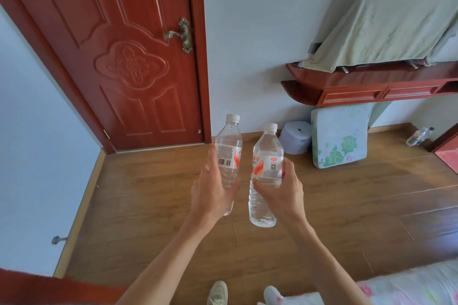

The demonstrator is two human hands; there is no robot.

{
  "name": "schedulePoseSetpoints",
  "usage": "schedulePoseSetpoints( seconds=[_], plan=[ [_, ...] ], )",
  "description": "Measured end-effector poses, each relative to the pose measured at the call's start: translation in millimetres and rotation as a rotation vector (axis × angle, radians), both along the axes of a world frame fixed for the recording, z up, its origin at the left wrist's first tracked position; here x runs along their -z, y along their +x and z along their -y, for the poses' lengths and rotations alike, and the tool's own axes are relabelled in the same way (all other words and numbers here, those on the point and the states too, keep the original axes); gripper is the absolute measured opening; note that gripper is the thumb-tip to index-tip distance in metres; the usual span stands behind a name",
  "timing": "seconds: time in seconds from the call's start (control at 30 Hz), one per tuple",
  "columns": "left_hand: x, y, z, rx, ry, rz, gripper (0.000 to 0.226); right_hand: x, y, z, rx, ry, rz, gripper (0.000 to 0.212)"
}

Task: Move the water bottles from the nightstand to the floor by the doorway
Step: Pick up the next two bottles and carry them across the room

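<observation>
The left hand (213, 192) grips the left bottle (228, 153) and the right hand (283, 195) the right bottle (267, 171), both roughly upright in mid-air, so hold them level, cross the floor (148, 181) and lower them base-first beside the door (138, 57)

Left bottle (229, 146) label: barcode, fine print unreadable. Right bottle (268, 153) label: QR code, red characters illegible.

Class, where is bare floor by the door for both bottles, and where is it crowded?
Free: wooden floor before the door, from baseboard to stool. Crowded: along the wall under the shelf, with floral cushion and a third bottle.
</observation>
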State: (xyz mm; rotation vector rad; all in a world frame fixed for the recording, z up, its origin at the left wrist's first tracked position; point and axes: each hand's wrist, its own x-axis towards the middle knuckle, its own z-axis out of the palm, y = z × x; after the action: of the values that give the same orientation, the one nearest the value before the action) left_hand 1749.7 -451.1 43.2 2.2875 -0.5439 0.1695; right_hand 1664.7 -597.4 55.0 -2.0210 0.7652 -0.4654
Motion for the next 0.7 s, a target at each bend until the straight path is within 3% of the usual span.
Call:
schedulePoseSetpoints(
  seconds=[0.3,0.7],
  plan=[
    [-2,79,22,0.099,-0.042,-0.024,0.094,-4,73,18,0.098,0.012,-0.002,0.062],
    [13,142,104,0.181,0.013,-0.007,0.098,1,110,87,0.224,0.024,-0.004,0.06]
  ],
)
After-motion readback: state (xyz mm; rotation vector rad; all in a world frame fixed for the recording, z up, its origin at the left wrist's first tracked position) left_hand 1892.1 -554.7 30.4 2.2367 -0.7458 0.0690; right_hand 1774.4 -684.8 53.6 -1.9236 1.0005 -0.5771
